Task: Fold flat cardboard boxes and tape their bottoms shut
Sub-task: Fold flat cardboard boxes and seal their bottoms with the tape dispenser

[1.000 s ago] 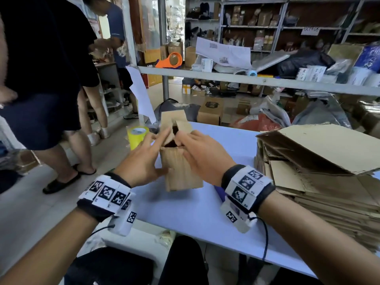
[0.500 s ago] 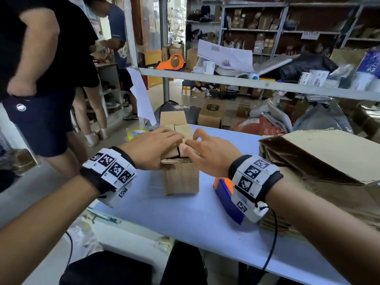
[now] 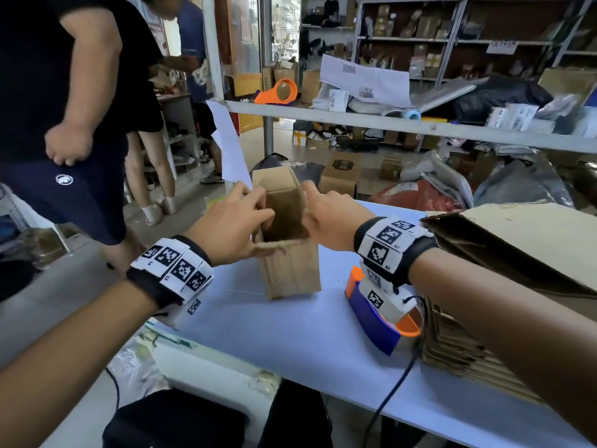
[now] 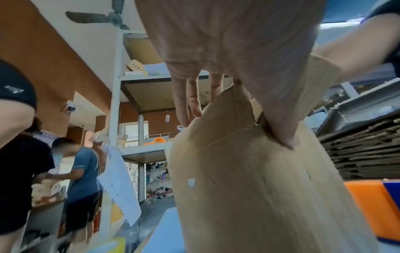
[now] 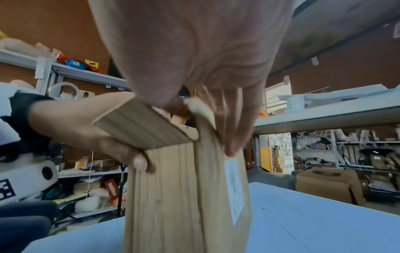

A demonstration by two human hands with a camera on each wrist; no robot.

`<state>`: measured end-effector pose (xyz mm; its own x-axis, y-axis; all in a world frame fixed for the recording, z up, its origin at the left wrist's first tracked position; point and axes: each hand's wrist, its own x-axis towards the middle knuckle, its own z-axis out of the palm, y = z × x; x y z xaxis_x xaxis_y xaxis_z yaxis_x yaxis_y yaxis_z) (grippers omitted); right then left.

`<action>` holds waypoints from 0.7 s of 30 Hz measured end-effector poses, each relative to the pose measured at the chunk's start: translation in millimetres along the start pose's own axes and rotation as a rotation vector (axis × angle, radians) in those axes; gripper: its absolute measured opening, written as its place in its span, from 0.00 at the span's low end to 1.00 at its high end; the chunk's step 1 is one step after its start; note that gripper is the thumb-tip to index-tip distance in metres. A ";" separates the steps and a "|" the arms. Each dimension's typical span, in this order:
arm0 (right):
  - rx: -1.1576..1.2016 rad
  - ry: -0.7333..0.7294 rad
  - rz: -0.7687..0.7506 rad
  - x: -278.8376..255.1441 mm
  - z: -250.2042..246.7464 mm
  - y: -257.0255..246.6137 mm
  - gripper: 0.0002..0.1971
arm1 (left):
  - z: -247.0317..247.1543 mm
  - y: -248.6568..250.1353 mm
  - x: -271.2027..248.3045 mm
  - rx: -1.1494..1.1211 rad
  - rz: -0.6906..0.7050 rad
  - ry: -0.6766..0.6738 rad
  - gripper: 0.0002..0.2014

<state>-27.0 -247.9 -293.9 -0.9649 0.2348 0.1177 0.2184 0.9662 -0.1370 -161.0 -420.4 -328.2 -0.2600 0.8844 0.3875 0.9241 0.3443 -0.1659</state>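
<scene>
A small brown cardboard box (image 3: 290,270) stands upright on the blue table (image 3: 290,344), its top flaps spread and its inside showing. My left hand (image 3: 252,221) grips the box's near-left top corner, thumb on the near flap, fingers at the left flap. In the left wrist view the thumb (image 4: 281,133) presses the box (image 4: 249,188). My right hand (image 3: 318,208) holds the right wall at the top. In the right wrist view its fingers (image 5: 233,137) lie down the side of the box (image 5: 173,196).
An orange and blue tape dispenser (image 3: 374,315) lies on the table under my right wrist. A tall stack of flat cardboard (image 3: 468,344) fills the table's right side. People (image 3: 64,124) stand close at the left. A metal shelf rail (image 3: 387,121) crosses behind.
Half a second ago both hands pressed the flaps down over the box's top. Now the hands have parted to the box's sides and the flaps stand open.
</scene>
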 end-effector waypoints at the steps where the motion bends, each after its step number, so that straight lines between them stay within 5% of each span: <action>1: 0.025 0.046 -0.013 -0.3 0.4 2.2 0.33 | 0.9 -2.2 0.2 -0.074 -0.042 -0.007 0.27; 3: 0.036 0.077 -0.019 -0.5 2.5 9.1 0.38 | 3.1 -6.5 1.6 -0.249 -0.135 -0.001 0.26; 8: 0.076 -0.025 0.074 2.5 6.3 20.5 0.11 | 14.5 -12.6 12.4 -0.383 -0.210 0.076 0.20; 17: 0.094 -0.069 0.218 42.7 8.0 26.0 0.40 | 39.2 -29.3 58.4 -0.444 -0.183 -0.029 0.24; 21: 0.120 -0.063 0.282 77.6 6.5 30.0 0.34 | 54.1 -45.5 90.5 -0.426 -0.195 -0.049 0.21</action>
<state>-96.2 -201.5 -295.2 -0.8768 0.4808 -0.0017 0.4632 0.8437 -0.2715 -241.7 -338.9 -334.6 -0.4436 0.8335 0.3293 0.8867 0.3547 0.2967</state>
